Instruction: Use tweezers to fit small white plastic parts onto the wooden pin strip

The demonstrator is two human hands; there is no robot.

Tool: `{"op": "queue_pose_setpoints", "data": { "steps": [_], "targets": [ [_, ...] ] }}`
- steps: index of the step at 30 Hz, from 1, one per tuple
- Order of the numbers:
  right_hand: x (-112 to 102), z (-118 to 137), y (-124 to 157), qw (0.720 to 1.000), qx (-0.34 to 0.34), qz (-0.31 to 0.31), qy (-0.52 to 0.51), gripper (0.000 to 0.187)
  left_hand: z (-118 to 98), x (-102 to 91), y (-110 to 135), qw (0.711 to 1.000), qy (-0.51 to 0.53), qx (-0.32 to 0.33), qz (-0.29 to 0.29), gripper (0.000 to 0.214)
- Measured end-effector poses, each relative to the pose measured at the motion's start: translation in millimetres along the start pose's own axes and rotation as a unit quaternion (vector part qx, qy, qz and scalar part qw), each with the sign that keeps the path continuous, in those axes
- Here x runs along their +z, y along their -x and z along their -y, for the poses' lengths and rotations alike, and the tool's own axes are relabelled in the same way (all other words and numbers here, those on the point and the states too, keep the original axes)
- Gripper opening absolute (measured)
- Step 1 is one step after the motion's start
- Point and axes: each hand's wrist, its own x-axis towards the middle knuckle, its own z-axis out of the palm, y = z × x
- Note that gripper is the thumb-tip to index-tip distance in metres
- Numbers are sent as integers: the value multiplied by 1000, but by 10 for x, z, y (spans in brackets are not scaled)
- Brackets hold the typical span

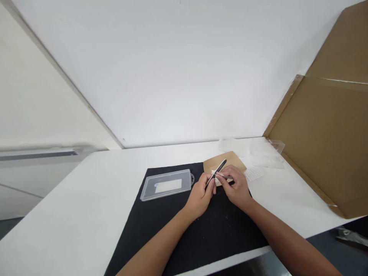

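My left hand (201, 195) is closed around a slim dark strip with a pale edge (220, 165), which points up and to the right. Close beside it, my right hand (235, 188) pinches a thin grey stick-like tool (228, 177); its tip meets the dark strip or lies just by it, and the fingers hide the exact contact. Under both hands lies a brown paper sheet (232, 159) with small white bits (213, 172) on it, partly covered by the fingers. A black mat (212, 234) spreads beneath.
On the mat's left part rests a clear flat plastic case (146, 189) with a white label. Right of the paper are a sheet of small pale dots (254, 173) and clear plastic packaging (267, 153). A cardboard panel (324, 142) borders the white table (86, 214) on the right.
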Motion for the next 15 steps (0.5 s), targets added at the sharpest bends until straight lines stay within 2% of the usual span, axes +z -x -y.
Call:
{"op": "queue_pose_setpoints", "data": {
  "steps": [9,15],
  "targets": [
    [-73,-37,-33,999,4,1,48,13,-7,-17,8,1000,5,-2,15,34],
    [-62,-15,-1,997,-8,36,72,15,13,-25,4,1000,-26,8,8,35]
  ]
}}
